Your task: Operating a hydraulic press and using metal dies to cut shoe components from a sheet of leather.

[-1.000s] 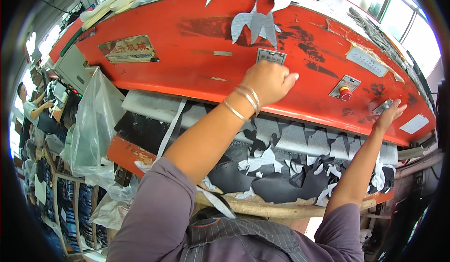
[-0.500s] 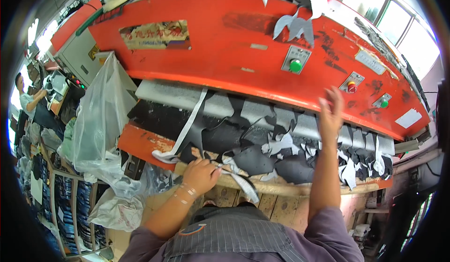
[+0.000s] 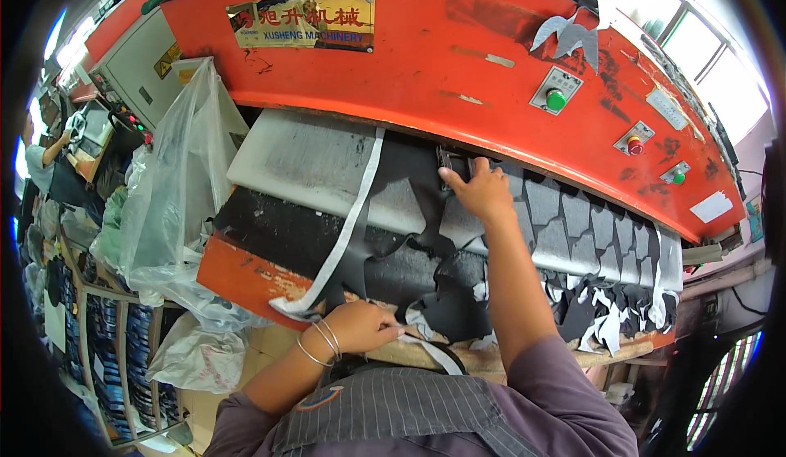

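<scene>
A red machine point(image 3: 426, 85) spans the background of my head view, with a pale bed point(image 3: 286, 154) under its front beam. Across that bed I see a black sheet point(image 3: 405, 162), cut through with gaps. My right hand point(image 3: 479, 183) grips a dark tool point(image 3: 451, 165) on the sheet, near the beam. My left hand point(image 3: 364, 326) curls at the front edge beside a whitish strip point(image 3: 432, 351); whether it pinches that, I cannot tell.

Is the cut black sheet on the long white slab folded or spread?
Mostly spread: the black sheet crosses the white slab, openings visible.
</scene>
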A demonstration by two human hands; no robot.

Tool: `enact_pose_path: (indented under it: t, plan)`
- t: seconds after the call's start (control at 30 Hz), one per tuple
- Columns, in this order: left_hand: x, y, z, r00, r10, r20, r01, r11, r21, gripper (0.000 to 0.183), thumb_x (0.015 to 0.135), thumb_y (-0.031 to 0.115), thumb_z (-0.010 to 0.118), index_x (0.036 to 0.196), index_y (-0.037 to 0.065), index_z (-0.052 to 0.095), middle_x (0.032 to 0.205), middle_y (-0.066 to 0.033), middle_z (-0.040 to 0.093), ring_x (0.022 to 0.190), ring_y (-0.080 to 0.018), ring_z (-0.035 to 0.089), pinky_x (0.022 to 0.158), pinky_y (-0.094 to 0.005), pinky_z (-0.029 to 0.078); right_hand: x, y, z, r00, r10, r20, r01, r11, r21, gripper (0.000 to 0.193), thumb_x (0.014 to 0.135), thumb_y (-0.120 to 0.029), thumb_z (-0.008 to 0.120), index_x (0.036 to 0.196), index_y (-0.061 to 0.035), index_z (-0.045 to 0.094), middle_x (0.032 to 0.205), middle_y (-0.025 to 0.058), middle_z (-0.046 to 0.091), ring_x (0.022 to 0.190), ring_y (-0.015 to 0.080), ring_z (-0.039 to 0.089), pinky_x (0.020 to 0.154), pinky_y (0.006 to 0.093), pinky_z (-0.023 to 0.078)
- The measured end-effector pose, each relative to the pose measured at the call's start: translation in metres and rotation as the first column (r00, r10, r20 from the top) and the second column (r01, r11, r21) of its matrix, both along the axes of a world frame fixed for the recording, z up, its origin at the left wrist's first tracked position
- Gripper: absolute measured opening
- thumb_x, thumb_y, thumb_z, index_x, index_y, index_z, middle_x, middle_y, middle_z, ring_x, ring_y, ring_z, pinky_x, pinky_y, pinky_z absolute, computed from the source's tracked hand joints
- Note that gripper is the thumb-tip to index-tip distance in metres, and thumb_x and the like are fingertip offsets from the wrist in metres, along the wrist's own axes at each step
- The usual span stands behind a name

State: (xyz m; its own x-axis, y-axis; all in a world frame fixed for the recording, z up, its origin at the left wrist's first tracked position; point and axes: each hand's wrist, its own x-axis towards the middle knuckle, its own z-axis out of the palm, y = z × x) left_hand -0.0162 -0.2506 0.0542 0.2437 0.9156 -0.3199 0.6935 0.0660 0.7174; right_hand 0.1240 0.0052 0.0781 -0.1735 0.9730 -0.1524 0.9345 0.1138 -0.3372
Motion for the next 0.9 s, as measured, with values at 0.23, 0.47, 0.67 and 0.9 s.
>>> enact_pose_path:
  t: [0.23,0.47,0.67,0.9]
  plan:
    - [-0.025,0.124,-0.011,0.839,0.209,0.502,-0.246,0.969,0.009,0.028,0.089,0.019,0.065,0.110,0.001,0.065,0.098,-0.0099,0.069,0.090,-0.0158,0.065,0.082,-0.0286,0.050,-0.026,0.035,-0.050,0.992,-0.060,-0.113,0.074,0.990,0.123,0.068,0.071,-0.046,0.071,0.116,0.0025,0.055,0.129,0.0359,0.039,0.122,0.0464,0.037,0.098,0.0453,0.042]
    - [0.000,0.184,-0.045,0.793,0.264,0.549,-0.419,0.891,0.177,0.074,0.083,0.025,0.073,0.142,0.001,0.035,0.131,-0.0177,0.051,0.114,-0.0241,0.056,0.092,-0.0343,0.049,0.047,0.009,-0.044,0.504,-0.193,-0.842,-0.076,0.961,-0.266,0.043,0.082,-0.029,0.057,0.112,0.0001,0.063,0.089,0.0019,0.062,0.081,0.0123,0.055,0.073,0.0264,0.043]
    - [0.008,0.188,-0.078,0.759,0.150,0.634,-0.383,0.890,0.249,0.098,0.072,0.022,0.083,0.147,0.004,0.023,0.137,-0.0176,0.038,0.120,-0.0291,0.050,0.091,-0.0382,0.049,0.057,-0.057,-0.040,0.450,-0.167,-0.877,-0.257,0.917,-0.306,0.047,0.084,-0.027,0.052,0.118,0.0027,0.060,0.110,0.0084,0.060,0.101,0.0178,0.055,0.090,0.0298,0.041]
    - [-0.026,0.174,-0.050,0.841,0.264,0.472,-0.461,0.806,0.372,0.022,0.076,0.019,0.075,0.084,0.002,0.062,0.085,-0.0152,0.066,0.081,-0.0312,0.064,0.071,-0.0376,0.049,0.038,-0.064,-0.043,0.595,-0.061,-0.801,-0.173,0.964,-0.202,0.040,0.078,-0.025,0.064,0.109,0.0008,0.062,0.110,0.0107,0.053,0.107,0.0224,0.049,0.094,0.0323,0.037]
